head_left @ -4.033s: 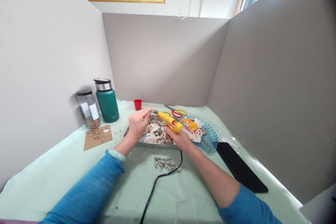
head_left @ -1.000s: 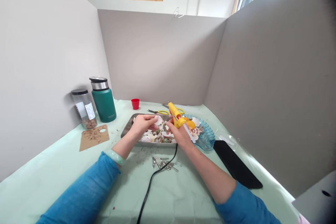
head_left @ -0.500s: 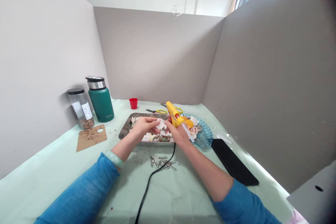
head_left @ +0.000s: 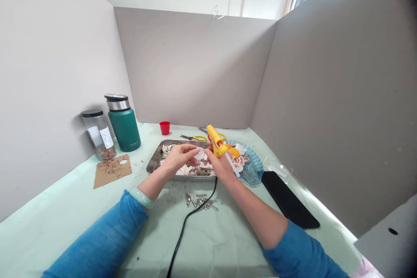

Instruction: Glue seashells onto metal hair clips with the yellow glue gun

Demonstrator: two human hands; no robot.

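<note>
My left hand (head_left: 180, 157) pinches a white seashell (head_left: 200, 155) above a metal tray (head_left: 152, 166) of mixed shells. In my right hand (head_left: 221, 166) is a yellow hot glue gun (head_left: 215, 138), its nozzle pointing up and away from me and a clear glue stick (head_left: 232, 165) jutting from its back end. Fingertips of the right hand also come up to the shell's right edge; whether they grip it too I cannot tell. A black cord (head_left: 182, 230) runs down the table toward me.
Right of the tray stands a blue glass dish (head_left: 257, 169) of shells, beside a long black object (head_left: 289, 202). Metal clips (head_left: 200, 201) lie in front. Behind are yellow-handled scissors (head_left: 199, 138) and a red cup (head_left: 164, 128). A green bottle (head_left: 124, 128), jar (head_left: 100, 137) and brown card (head_left: 112, 171) stand left.
Both hands, the shell and the glue gun keep almost the same place. The whole view has shifted very slightly.
</note>
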